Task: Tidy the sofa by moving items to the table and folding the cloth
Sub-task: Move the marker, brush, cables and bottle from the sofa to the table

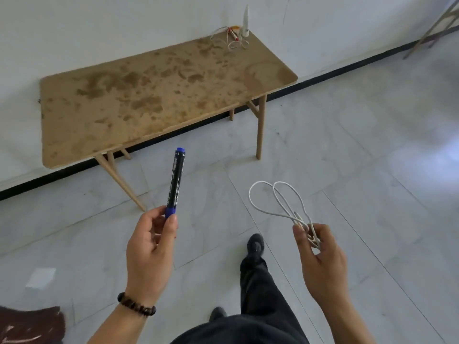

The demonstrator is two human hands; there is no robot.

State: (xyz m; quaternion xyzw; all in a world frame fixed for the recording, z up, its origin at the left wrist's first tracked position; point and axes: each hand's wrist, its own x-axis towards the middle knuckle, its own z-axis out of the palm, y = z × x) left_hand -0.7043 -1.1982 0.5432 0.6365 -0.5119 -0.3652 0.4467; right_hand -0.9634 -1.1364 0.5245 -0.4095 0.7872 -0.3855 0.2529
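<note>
A person stands on a pale tiled floor (347,145) before a stained wooden worktop (149,100) set against a white wall, the left hand (149,254) pinching a blue-capped black marker (176,182) upright by its lower end. The right hand (320,256) is closed around a looped white cable (275,199), its loops fanning up and away from the fingers. At the worktop's far right corner lie a tangle of pale cord (233,40) and an upright white tube (246,21).
</note>
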